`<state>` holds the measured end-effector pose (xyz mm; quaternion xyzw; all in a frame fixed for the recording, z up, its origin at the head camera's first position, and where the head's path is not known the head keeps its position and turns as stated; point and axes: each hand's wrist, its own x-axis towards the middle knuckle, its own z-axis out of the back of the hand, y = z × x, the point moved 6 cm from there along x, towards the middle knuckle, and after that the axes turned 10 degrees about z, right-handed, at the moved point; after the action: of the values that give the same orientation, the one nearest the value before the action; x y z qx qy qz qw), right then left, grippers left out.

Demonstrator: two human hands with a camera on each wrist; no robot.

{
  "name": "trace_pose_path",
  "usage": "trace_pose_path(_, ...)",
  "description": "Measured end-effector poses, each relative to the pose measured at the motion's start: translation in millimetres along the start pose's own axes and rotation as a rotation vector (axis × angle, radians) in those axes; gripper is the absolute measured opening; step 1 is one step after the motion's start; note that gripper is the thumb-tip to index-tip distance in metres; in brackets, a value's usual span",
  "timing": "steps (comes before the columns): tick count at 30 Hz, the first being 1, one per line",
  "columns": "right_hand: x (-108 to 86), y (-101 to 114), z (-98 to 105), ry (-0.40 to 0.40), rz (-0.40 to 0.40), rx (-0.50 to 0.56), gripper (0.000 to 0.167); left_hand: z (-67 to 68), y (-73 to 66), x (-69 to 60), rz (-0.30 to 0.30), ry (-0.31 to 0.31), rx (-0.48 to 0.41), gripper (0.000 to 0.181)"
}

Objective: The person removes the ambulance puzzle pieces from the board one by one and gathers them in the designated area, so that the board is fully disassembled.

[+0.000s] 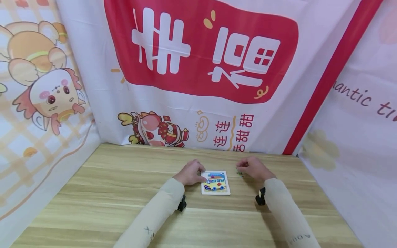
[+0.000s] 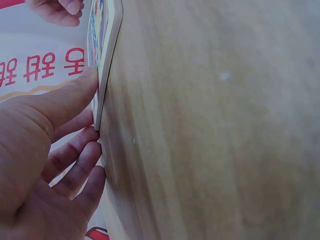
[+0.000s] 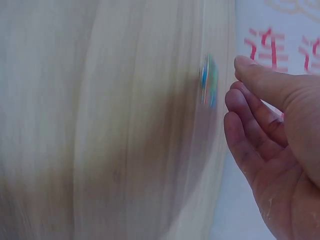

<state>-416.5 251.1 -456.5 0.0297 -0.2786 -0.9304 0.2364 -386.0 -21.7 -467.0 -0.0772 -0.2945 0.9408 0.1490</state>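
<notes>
A small jigsaw puzzle [image 1: 216, 186] in a white frame lies flat on the table, showing a yellow ambulance with a red cross. Its upper left part shows a pale patch beside the thumb. My left hand [image 1: 190, 173] holds the puzzle by its left side, thumb on the edge and index finger near the far corner; in the left wrist view the other fingers rest loosely by the table. To the right of the puzzle, my right hand [image 1: 252, 167] hovers over loose colourful puzzle pieces [image 3: 209, 82]. Its thumb and fingertips are close together, with nothing visible between them.
The wooden table [image 1: 139, 206] meets a printed cloth backdrop [image 1: 263, 124] just behind the hands. Further printed cloths hang at the left [image 1: 74, 144] and right sides. A black wrist camera [image 1: 261, 197] sits under the right sleeve, and another [image 1: 182, 204] under the left.
</notes>
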Motion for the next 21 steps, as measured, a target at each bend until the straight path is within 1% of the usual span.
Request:
trace_pose_path(4,8.6,24,-12,0.037,0.088,0.010,0.019,0.1,0.5,0.7,0.009,0.001,-0.005,0.042)
trace_pose_path(7,15.9,43,-24,0.075,0.148,0.015,0.020,-0.6,1.4,2.2,-0.001,-0.003,0.006,0.041)
trace_pose_path(12,25.7,71,-40,0.162,0.222,-0.036,0.016,-1.2,1.2,3.6,-0.027,-0.004,0.001,0.039)
trace_pose_path(16,29.9,83,-45,0.221,0.248,-0.053,0.011,0.0,-0.2,3.1,-0.033,-0.007,0.005,0.038)
trace_pose_path(21,33.3,84,-49,0.233,0.239,-0.052,0.012,-0.9,0.9,3.9,-0.026,0.000,0.024,0.038)
